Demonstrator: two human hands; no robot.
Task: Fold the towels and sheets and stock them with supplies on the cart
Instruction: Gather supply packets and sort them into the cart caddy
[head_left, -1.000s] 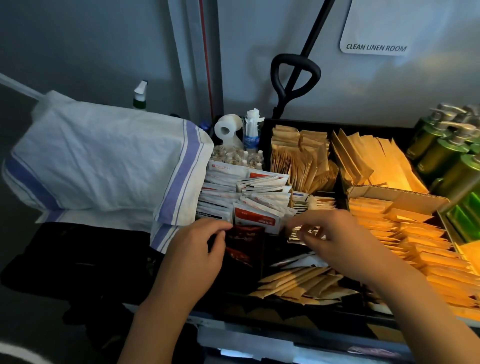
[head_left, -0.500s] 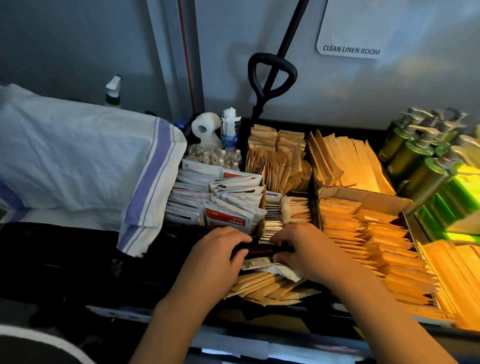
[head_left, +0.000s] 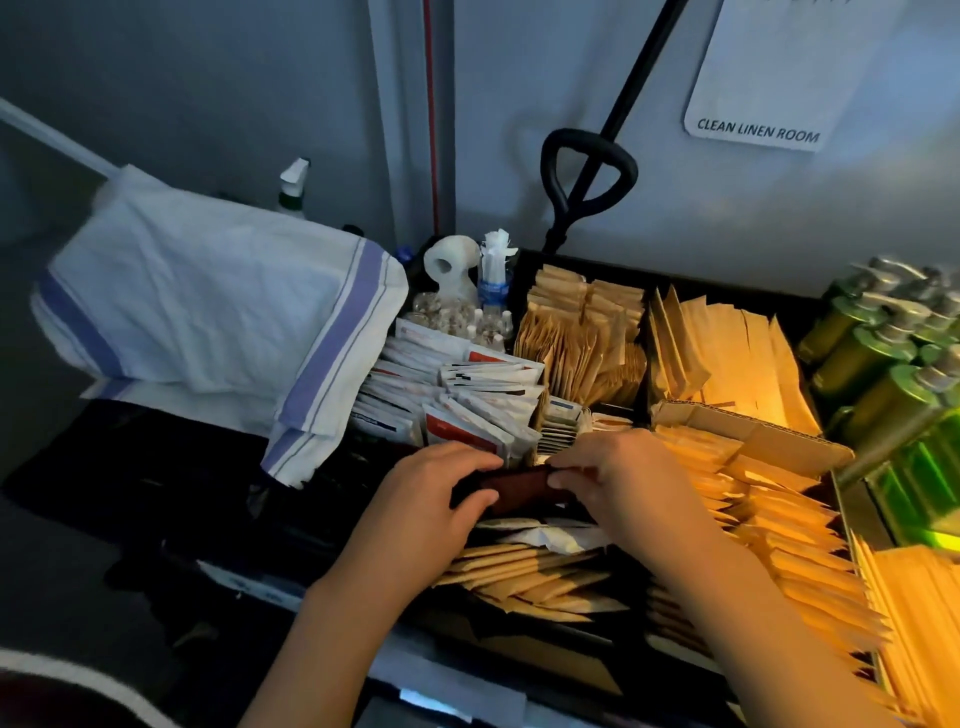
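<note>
Both my hands grip a small stack of dark red packets (head_left: 519, 486) low in the middle compartment of the cart's supply tray (head_left: 571, 631). My left hand (head_left: 431, 512) pinches its left end, my right hand (head_left: 628, 480) its right end. Just behind stand white packets with red labels (head_left: 457, 410). Tan packets (head_left: 524, 577) lie flat in front, below my hands. A folded white towel with blue stripes (head_left: 218, 312) rests on the cart's left side, one edge hanging over the tray.
Brown sachets (head_left: 576, 338) and tan envelopes (head_left: 727, 358) fill the rear compartments; a cardboard box (head_left: 769, 441) of yellow packets sits right. Green pump bottles (head_left: 883, 364) stand far right. A toilet roll (head_left: 447, 265), small bottles and a black handle (head_left: 587, 171) stand against the wall.
My hands came together from apart and closed on the dark red packets, holding them at both ends. The view has shifted slightly.
</note>
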